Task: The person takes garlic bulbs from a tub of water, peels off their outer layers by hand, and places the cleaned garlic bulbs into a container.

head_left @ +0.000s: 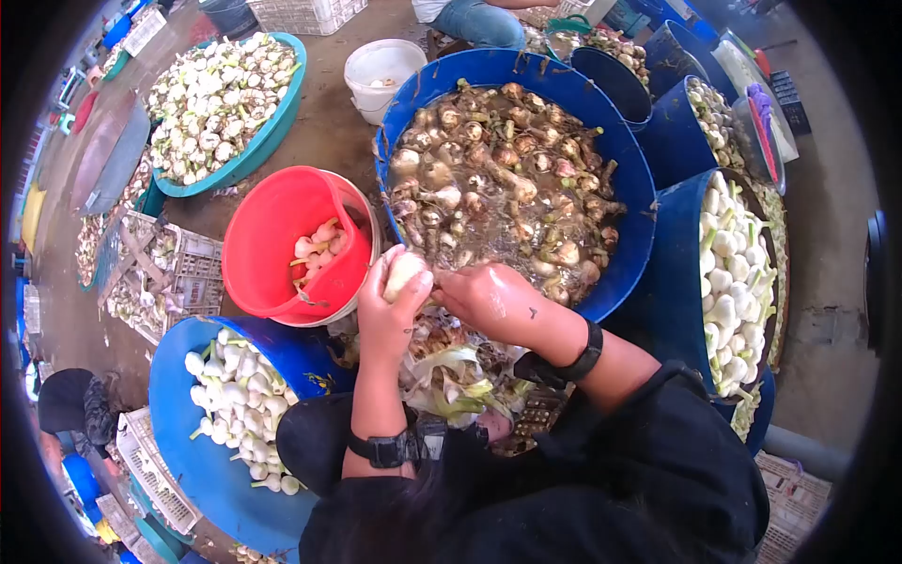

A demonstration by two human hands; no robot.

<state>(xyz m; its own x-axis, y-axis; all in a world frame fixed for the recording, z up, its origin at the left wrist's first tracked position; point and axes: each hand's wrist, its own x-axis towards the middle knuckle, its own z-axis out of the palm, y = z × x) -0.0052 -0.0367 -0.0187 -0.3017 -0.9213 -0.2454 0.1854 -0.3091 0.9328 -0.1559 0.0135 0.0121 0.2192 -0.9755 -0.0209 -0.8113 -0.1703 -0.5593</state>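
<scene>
My left hand is wrapped around a pale, peeled garlic bulb at the near rim of a blue tub. Close beside the bulb, my right hand has its fingers pinched together; what they grip is hidden. Muddy, unpeeled garlic bulbs lie in murky water inside that tub. Left of my hands stands a red basin with a few pinkish bulbs in it. Below my hands lies a heap of stripped husks and leaves.
White peeled bulbs fill a blue container at the lower left and another blue container on the right. A green basin of garlic and a white bucket stand farther off. Two other people are partly visible.
</scene>
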